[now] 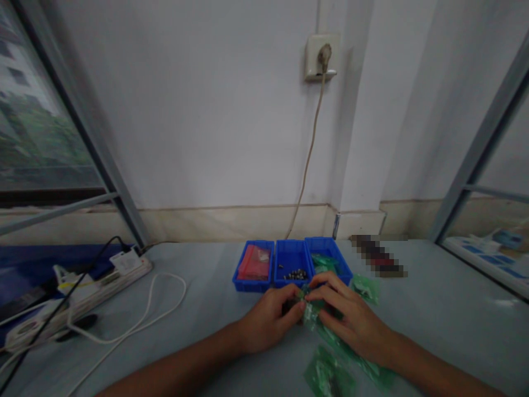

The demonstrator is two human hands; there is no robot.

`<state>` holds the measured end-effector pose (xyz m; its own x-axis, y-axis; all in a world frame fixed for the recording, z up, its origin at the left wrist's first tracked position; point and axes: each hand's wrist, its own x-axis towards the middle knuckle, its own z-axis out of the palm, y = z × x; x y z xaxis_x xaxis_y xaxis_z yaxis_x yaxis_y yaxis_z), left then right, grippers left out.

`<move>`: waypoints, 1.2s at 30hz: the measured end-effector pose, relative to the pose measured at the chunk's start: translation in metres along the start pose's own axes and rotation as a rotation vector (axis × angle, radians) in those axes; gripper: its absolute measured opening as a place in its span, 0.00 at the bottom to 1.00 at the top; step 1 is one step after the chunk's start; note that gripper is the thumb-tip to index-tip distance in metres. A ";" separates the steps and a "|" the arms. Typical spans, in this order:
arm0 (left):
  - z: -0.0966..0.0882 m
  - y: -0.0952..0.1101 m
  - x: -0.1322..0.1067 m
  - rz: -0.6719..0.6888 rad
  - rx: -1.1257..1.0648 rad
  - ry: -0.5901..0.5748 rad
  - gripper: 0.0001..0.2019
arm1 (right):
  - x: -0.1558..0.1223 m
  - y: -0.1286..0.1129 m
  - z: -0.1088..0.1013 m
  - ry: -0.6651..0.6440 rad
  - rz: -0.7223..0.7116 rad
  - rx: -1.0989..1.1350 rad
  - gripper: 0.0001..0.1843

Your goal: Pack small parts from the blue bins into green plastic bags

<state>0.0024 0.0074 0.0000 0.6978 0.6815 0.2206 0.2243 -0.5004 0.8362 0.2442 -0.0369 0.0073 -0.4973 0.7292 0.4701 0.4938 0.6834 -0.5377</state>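
Note:
My left hand [270, 318] and my right hand [351, 317] meet just in front of three blue bins, both curled around a small green plastic bag [311, 314] held between their fingertips. A small dark thing sits at the left fingers, too blurred to name. The left bin [253, 266] holds red bags, the middle bin [291, 264] holds small dark metal parts, and the right bin [328, 258] holds green bags. More green bags lie on the table: one by my right wrist [366, 288], others nearer me [328, 377].
A white power strip [88, 286] with black and white cables lies at the left of the grey table. A cord hangs from a wall socket [322, 58] behind the bins. A blurred dark object [378, 256] rests at the back right.

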 end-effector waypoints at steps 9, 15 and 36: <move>0.000 0.000 0.001 -0.004 -0.012 -0.007 0.16 | -0.001 0.004 0.002 -0.019 -0.015 0.003 0.26; 0.000 0.000 0.001 -0.011 0.027 -0.006 0.16 | -0.001 0.004 0.003 -0.016 -0.005 0.003 0.25; -0.001 0.008 0.001 0.016 -0.043 0.005 0.17 | 0.000 0.004 0.002 0.052 -0.017 -0.006 0.16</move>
<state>0.0039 0.0045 0.0071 0.6975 0.6763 0.2368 0.1833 -0.4880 0.8534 0.2451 -0.0345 0.0035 -0.4681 0.7179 0.5152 0.4898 0.6961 -0.5249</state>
